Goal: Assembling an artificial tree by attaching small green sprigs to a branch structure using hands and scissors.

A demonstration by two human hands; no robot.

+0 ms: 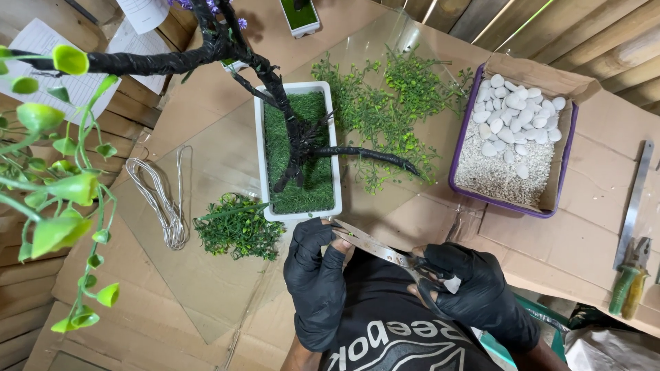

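Right hand (481, 292) in a black glove is clenched around the handles of one pair of scissors (385, 251), and the left hand (315, 275) pinches something tiny at the blade tips, right by the near rim of the white planter (260, 158). Bare cardboard lies open left of the wire coil (161, 199); two loose greenery piles, one purple tray of pebbles (509, 137) sit well apart.

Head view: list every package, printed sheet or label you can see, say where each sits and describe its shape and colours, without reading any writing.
Cardboard box: right of the planter, purple rim, brown flaps, holding white pebbles and gravel.
Ruled paper sheet: top left, white with grey lines.
Second paper sheet: top edge, white, partly cut off.
Shirt print: bottom centre, white letters on black.
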